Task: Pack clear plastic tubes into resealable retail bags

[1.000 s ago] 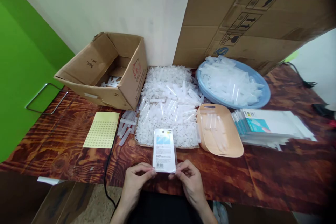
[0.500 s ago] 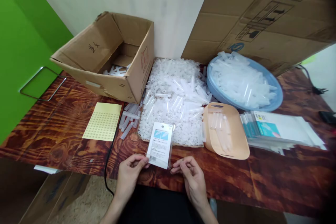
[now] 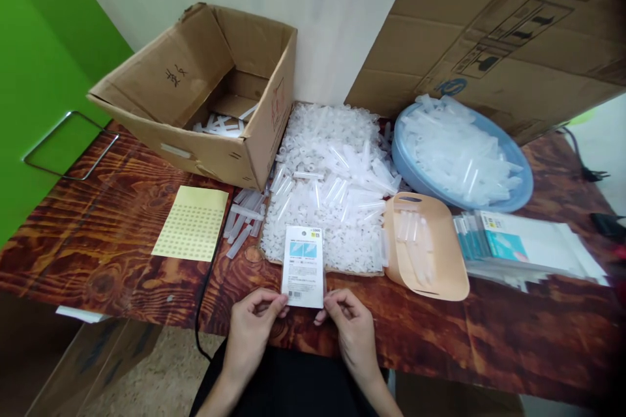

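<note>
A white printed packet (image 3: pixel 304 270) in a clear sleeve, with two blue pictures and a barcode, is held upright at the table's front edge. My left hand (image 3: pixel 257 322) pinches its lower left corner between thumb and fingers. At the lower right corner, my right hand (image 3: pixel 348 326) pinches the packet's edge. Behind the packet spreads a shallow box liner of small clear plastic caps (image 3: pixel 337 241), with clear tubes (image 3: pixel 335 192) lying on top. To the right of it a peach plastic bin (image 3: pixel 452 267) holds a few clear tubes and pointed pieces.
An open cardboard box (image 3: pixel 210 159) with white pieces stands back left. A yellow sticker sheet (image 3: pixel 188 225) and loose tubes (image 3: pixel 239 234) lie beside a black cable. Back right are a blue basin (image 3: pixel 523 176) of translucent pieces and stacked packets (image 3: pixel 533 241).
The packet has straightened from a tilt. My right hand has moved in and closed on its lower right corner. The camera view has shifted slightly.
</note>
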Action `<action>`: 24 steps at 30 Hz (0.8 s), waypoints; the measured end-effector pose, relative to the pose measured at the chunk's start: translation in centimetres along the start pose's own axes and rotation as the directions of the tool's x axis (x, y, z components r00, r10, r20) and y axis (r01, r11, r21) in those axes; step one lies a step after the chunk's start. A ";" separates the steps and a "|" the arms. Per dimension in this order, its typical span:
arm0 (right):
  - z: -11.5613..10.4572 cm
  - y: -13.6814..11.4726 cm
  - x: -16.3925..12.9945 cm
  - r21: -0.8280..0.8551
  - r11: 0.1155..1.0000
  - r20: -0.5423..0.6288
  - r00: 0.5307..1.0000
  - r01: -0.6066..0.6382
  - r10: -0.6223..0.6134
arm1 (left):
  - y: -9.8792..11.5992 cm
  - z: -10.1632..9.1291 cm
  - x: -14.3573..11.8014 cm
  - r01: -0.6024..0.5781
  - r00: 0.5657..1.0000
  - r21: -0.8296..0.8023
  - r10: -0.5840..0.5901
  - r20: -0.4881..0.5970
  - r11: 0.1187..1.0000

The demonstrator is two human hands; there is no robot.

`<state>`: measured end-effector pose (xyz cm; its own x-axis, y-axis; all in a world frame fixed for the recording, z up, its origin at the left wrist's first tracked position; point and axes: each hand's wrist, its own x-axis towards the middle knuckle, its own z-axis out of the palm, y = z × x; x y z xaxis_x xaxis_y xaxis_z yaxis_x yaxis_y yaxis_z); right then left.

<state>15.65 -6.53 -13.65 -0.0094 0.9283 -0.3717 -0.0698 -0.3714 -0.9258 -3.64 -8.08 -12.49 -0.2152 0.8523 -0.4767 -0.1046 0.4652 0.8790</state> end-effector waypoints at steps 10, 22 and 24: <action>0.2 -0.1 0.2 -0.125 0.992 -0.083 0.996 0.016 -0.027 | -0.5 1.0 -0.5 0.025 1.000 -0.026 -0.025 -0.003 0.999; 1.2 -1.3 0.4 -0.199 0.980 -0.123 0.992 -0.013 -0.012 | -0.8 1.2 -0.5 0.019 1.000 -0.023 -0.020 -0.010 1.000; 1.4 -1.3 0.4 -0.204 0.979 -0.130 0.991 -0.009 -0.018 | -0.8 1.2 -0.4 0.023 1.000 -0.012 -0.023 -0.012 1.000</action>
<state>14.33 -5.62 -12.51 0.1219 0.9246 -0.3610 0.1348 -0.3757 -0.9169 -2.34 -8.56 -13.01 -0.2243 0.8384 -0.4968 -0.1217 0.4817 0.8678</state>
